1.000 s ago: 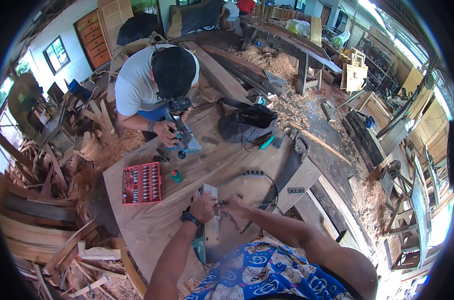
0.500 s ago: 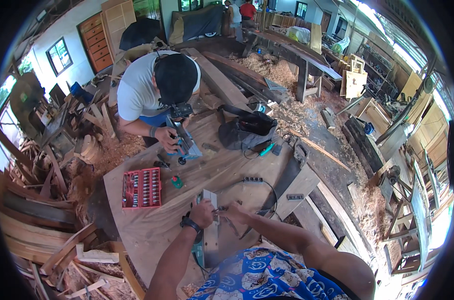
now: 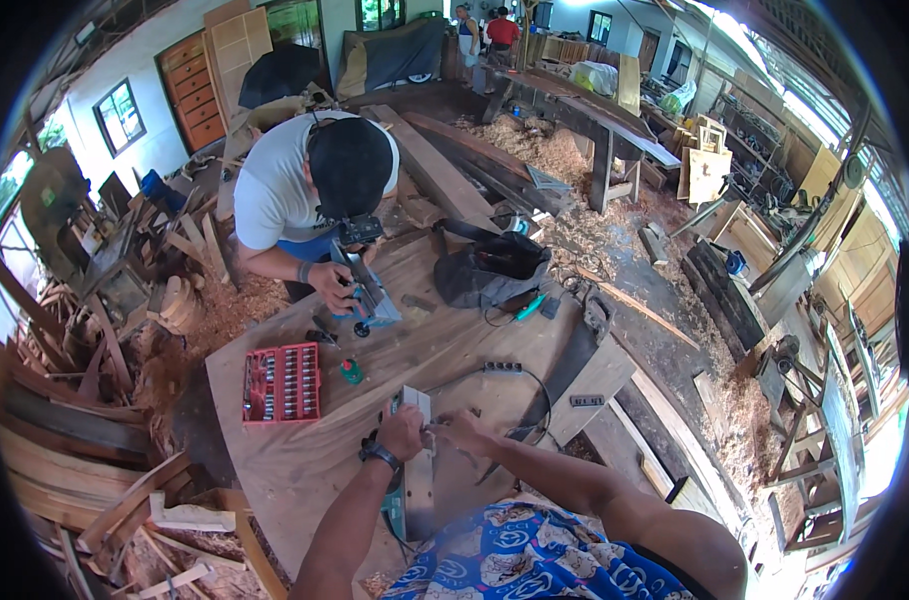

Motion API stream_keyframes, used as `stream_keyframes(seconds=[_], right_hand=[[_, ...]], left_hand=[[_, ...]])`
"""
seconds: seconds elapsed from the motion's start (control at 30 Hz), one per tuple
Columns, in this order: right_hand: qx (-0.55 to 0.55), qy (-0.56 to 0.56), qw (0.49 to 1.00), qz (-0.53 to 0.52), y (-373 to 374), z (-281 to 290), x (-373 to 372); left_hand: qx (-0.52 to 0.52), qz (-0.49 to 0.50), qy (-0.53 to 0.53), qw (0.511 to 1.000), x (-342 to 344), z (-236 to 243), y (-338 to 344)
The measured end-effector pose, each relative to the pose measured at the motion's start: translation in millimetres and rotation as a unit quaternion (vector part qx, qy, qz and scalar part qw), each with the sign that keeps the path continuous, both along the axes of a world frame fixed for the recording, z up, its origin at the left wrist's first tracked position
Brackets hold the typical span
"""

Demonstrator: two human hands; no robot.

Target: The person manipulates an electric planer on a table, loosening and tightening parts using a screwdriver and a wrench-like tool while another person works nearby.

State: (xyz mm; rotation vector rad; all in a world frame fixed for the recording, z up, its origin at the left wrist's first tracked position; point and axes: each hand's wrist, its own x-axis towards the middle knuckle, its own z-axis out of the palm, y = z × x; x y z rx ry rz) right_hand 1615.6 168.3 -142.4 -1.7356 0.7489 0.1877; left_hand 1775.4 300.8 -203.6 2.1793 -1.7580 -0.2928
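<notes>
On the wooden tabletop before me an electric planer lies with its flat metal sole turned up and its teal body at the left side. My left hand, a dark watch on its wrist, is closed around the middle of the planer. Close by on the right, my right hand has its fingers pinched together at the planer's edge. Whatever those fingers hold is too small and hidden to name. A red socket set case lies to the left with a small green bottle beside it.
Across the table a co-worker bends over another planer. A dark bag, a teal-handled tool and a power strip with its cable lie on the tabletop. Scrap wood is piled at the left.
Both hands stay at the planer with only slight finger movement. The co-worker's planer has tilted slightly. A person in the far background has turned.
</notes>
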Motion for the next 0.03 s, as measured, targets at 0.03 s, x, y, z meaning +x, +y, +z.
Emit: stream_keyframes(seconds=[0.03], right_hand=[[-0.005, -0.004, 1.0, -0.017, 0.5, -5.2, -2.5]], left_hand=[[0.004, -0.005, 0.004, 1.0, -0.7, -3.5, -2.4]])
